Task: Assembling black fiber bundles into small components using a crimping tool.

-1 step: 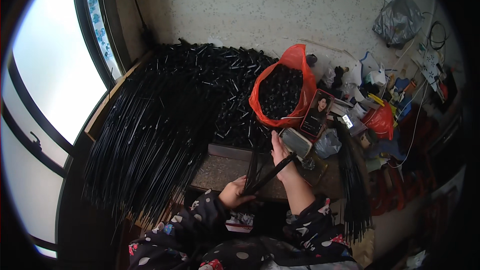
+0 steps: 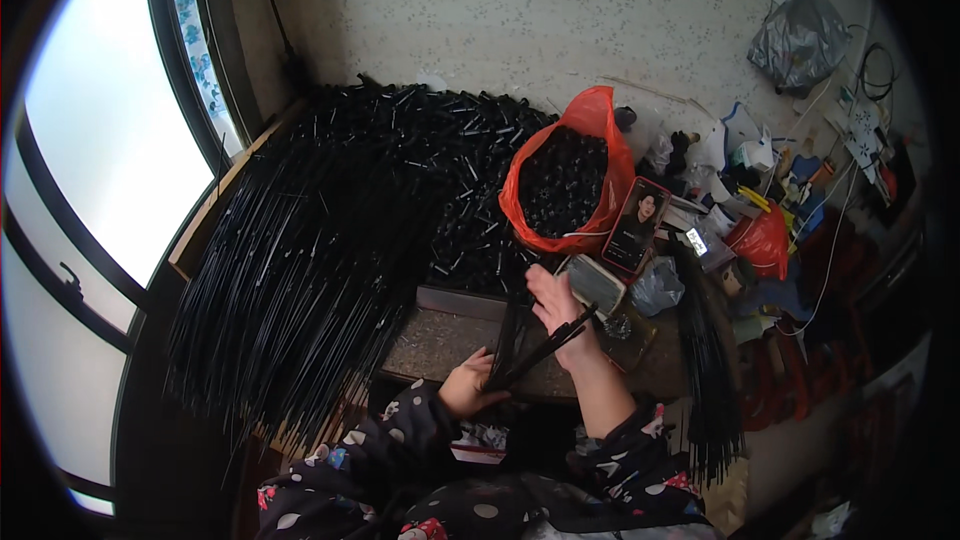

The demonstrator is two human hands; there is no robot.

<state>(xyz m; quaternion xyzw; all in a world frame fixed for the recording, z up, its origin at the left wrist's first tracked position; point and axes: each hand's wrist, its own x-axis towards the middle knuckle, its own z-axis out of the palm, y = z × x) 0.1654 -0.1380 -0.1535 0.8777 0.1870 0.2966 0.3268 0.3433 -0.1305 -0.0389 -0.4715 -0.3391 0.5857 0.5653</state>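
Note:
My left hand [image 2: 466, 387] is closed around one end of a bundle of thin black rods [image 2: 535, 355] at the table's front edge. The bundle slants up to the right, its far ends slightly fanned. Beside those ends is my right hand [image 2: 562, 320], fingers spread and palm turned toward the left; the rods pass across the base of the hand, and whether they touch is hard to tell. More thin black strips [image 2: 508, 330] stretch from near my left fingers toward the pile behind. Long black rods [image 2: 290, 290] cover the left side of the table in a thick layer.
Short black tubular pieces [image 2: 455, 145] are heaped at the back. A red plastic bag [image 2: 617, 140] holds more small black parts. A phone [image 2: 628, 240], a rectangular pad [image 2: 596, 285] and a grey bag [image 2: 657, 287] sit right of my hand. Black rods [image 2: 708, 380] hang at the right edge.
My right hand's fingers have spread apart, and the hand has tilted slightly left at the fingertips. The bundle's far ends look more fanned. My left hand stays in place.

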